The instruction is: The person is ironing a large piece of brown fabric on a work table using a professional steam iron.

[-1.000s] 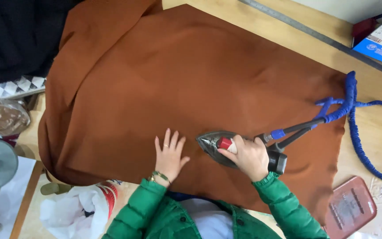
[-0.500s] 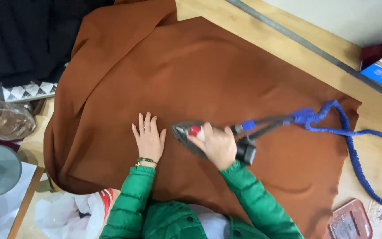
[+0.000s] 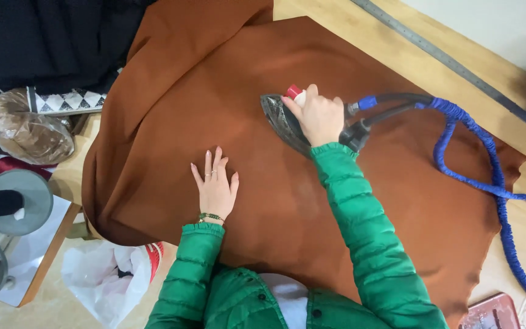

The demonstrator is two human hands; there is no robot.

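Observation:
A large rust-brown cloth [image 3: 226, 91] is spread over a wooden table [image 3: 445, 61]. My right hand [image 3: 319, 116] grips the handle of a dark steam iron [image 3: 282, 122] with a red knob, its sole flat on the cloth near the middle. A blue-sheathed hose [image 3: 476, 170] runs from the iron's rear off to the right. My left hand [image 3: 216, 186] lies flat on the cloth, fingers spread, below and left of the iron. Both sleeves are green and padded.
Dark fabric [image 3: 50, 42] is piled at the top left beside a checkered item [image 3: 68, 100] and a clear-wrapped bundle [image 3: 25, 131]. A white plastic bag [image 3: 108, 277] lies on the floor at the lower left. A metal ruler [image 3: 452, 61] runs along the table's far side.
The iron has moved away from me, further up the cloth, with my right arm stretching out. My left hand stays flat on the cloth.

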